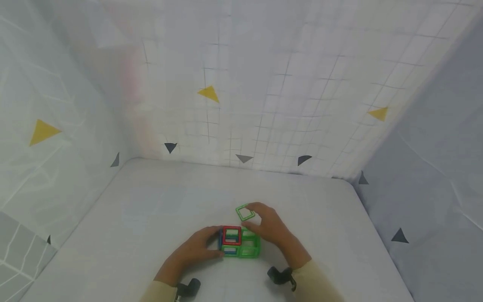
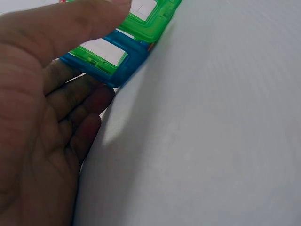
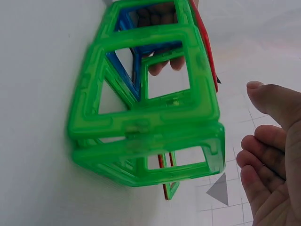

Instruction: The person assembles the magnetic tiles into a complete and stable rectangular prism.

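A small structure of green, blue and red magnetic tiles (image 1: pixel 240 244) stands on the white table (image 1: pixel 151 218). My left hand (image 1: pixel 201 246) holds its left side. The thumb (image 2: pixel 70 21) lies over a green tile (image 2: pixel 141 21) and the fingers (image 2: pixel 82 101) press against the blue tile (image 2: pixel 127 66). My right hand (image 1: pixel 268 226) hovers just right of the structure (image 3: pixel 146 108), palm open and fingers loosely curved (image 3: pixel 263 160), with nothing between them. A loose green square tile (image 1: pixel 245 213) sits beyond the structure, and my right forefinger touches its right corner.
White sheeted walls with yellow and dark triangle marks (image 1: pixel 209 93) close in the table on the left, back and right. The table's right edge (image 1: pixel 371 226) lies well away from the hands. Black wrist mounts (image 1: pixel 281 276) show at both cuffs.
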`<state>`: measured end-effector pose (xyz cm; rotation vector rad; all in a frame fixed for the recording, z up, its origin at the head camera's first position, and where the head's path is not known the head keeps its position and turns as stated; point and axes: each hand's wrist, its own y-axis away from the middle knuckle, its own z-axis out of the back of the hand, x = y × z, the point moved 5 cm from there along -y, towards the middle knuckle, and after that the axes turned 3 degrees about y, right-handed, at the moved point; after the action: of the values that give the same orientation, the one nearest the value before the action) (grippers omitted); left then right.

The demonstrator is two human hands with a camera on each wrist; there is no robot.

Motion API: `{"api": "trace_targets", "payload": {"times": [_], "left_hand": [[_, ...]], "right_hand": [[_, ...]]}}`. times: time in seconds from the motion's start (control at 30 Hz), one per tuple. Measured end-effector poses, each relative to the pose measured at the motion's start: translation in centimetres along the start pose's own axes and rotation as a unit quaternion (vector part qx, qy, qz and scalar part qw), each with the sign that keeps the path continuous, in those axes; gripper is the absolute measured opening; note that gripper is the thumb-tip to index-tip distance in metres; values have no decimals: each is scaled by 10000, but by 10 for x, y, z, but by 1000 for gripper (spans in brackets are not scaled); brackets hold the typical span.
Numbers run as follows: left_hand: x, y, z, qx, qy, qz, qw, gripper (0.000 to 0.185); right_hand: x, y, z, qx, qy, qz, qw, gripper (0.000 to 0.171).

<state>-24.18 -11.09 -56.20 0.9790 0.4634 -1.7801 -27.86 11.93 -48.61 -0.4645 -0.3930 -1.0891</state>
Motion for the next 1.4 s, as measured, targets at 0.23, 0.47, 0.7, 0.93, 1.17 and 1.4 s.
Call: {"api": "trace_targets", "payload": {"times": [0.23,0.47,0.7,0.93,1.17,1.4], "left_hand": [[3,-1,0,18,15,-19,10000,89],[3,-2,-1,21,-16,-57,10000,87],[2,-2,1,66,33,-1,10000,88],[4,-3,0,55,-44,28,10000,89],[5,-3,-1,33,-35,-4,10000,89],[3,-2,-1,-15,-15,60,10000,87]], "right_hand": [[-9,-6,1,-91,132,-135,9998,55],[-18,-12,5,-223,235,-382,9987,56],[-25,-15,2,-157,210,-710,9971,56],[-35,-19,-6,-240,205,-876,9957,59],[-48,-23,-16,-94,206,-1346,9906,62],[-51,-27,-22,52,372,-1242,9915,64]]}}
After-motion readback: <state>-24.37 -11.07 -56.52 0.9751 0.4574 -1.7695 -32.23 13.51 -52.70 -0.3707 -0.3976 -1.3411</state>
